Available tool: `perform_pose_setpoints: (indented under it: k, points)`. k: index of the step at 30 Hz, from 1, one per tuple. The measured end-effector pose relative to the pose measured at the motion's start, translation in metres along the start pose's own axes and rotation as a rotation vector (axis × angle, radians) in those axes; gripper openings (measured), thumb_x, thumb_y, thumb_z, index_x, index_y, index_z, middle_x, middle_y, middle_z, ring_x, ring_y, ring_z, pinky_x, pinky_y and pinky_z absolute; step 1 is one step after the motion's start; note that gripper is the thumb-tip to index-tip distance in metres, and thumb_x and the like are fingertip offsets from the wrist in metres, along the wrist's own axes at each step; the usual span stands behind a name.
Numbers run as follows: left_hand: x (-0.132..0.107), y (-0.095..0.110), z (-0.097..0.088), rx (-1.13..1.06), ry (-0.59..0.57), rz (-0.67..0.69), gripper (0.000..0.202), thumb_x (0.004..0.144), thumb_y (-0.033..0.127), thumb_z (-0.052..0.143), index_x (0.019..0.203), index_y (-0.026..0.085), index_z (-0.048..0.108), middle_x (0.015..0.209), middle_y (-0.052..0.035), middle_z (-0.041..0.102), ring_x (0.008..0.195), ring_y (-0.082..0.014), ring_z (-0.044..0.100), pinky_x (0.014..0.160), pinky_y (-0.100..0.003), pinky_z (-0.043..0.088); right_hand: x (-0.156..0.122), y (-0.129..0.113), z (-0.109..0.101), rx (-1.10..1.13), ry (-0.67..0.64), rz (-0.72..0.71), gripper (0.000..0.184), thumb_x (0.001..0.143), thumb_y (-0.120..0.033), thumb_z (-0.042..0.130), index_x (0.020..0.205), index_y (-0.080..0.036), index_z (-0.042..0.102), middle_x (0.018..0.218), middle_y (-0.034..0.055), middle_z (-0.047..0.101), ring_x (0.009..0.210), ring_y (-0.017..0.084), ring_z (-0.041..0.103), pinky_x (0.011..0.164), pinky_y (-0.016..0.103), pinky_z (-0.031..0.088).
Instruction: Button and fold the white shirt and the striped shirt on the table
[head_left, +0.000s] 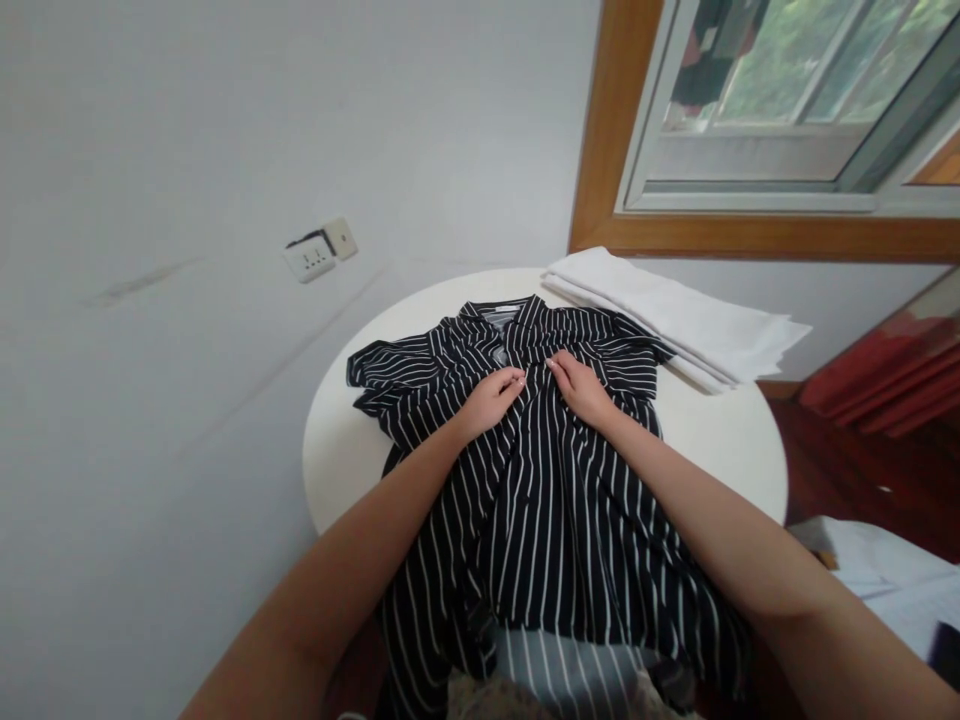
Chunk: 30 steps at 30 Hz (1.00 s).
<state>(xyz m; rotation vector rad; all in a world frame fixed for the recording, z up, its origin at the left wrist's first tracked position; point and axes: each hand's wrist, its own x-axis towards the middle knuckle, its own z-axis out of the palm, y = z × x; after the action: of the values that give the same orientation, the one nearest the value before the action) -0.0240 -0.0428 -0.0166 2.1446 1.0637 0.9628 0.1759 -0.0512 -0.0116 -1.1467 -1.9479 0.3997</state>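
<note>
A black shirt with white stripes (551, 500) lies front up across a round table, its collar at the far side and its lower part hanging over the near edge. My left hand (491, 400) pinches the front of the shirt left of its middle, below the neck opening. Just to the right, my right hand (579, 388) pinches the cloth the same way. Between the two hands the fabric is gathered into folds. The short left sleeve is spread on the table; the right one runs partly under white folded sheets.
The white round table (337, 450) stands against a wall with a socket (309, 260). White folded sheets (667, 310) overhang its far right edge. A wood-framed window (750, 235) is behind. Red fabric (889, 370) and white papers (892, 570) are at the right.
</note>
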Motion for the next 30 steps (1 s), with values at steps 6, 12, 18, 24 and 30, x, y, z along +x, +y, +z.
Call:
perform_pose_setpoints:
  k: [6, 12, 18, 24, 30]
  points:
    - [-0.002, -0.005, -0.005, 0.015, 0.029, 0.027, 0.025, 0.089, 0.038, 0.05, 0.101, 0.018, 0.061, 0.086, -0.0019, 0.066, 0.08, -0.0155, 0.062, 0.079, -0.03, 0.05, -0.001, 0.001, 0.002, -0.004, -0.015, -0.001, 0.031, 0.098, -0.044, 0.03, 0.078, -0.024, 0.042, 0.073, 0.0004, 0.05, 0.07, 0.018, 0.051, 0.071, 0.03, 0.04]
    - [-0.003, 0.0, -0.006, 0.11, 0.092, 0.057, 0.022, 0.087, 0.038, 0.054, 0.096, 0.019, 0.062, 0.078, 0.0004, 0.063, 0.072, -0.014, 0.059, 0.071, -0.026, 0.047, -0.001, -0.003, 0.002, 0.006, -0.03, 0.015, 0.033, 0.097, -0.045, 0.032, 0.075, -0.024, 0.042, 0.072, 0.0003, 0.049, 0.069, 0.018, 0.05, 0.071, 0.03, 0.039]
    - [-0.006, 0.002, -0.011, 0.188, 0.172, 0.053, 0.023, 0.089, 0.04, 0.052, 0.083, 0.02, 0.063, 0.079, 0.0009, 0.065, 0.074, -0.0143, 0.059, 0.075, -0.026, 0.045, 0.0, 0.0, 0.001, 0.023, -0.017, 0.028, 0.033, 0.096, -0.046, 0.032, 0.072, -0.024, 0.039, 0.07, -0.0002, 0.047, 0.067, 0.018, 0.048, 0.069, 0.031, 0.038]
    - [-0.005, -0.016, -0.042, 0.263, 0.419, -0.145, 0.029, 0.089, 0.044, 0.049, 0.078, 0.021, 0.061, 0.081, -0.0005, 0.066, 0.079, -0.016, 0.061, 0.076, -0.026, 0.044, 0.001, 0.023, -0.01, 0.069, 0.209, 0.168, 0.038, 0.094, -0.053, 0.032, 0.07, -0.024, 0.037, 0.068, -0.0009, 0.043, 0.067, 0.018, 0.044, 0.068, 0.031, 0.036]
    - [-0.007, -0.01, -0.056, 0.572, 0.446, -0.224, 0.024, 0.088, 0.042, 0.052, 0.081, 0.022, 0.063, 0.084, -0.0041, 0.064, 0.085, -0.0215, 0.058, 0.079, -0.032, 0.043, 0.003, 0.027, -0.011, 0.16, 0.27, 0.231, 0.043, 0.09, -0.062, 0.033, 0.07, -0.024, 0.039, 0.068, -0.0016, 0.041, 0.069, 0.018, 0.043, 0.07, 0.03, 0.036]
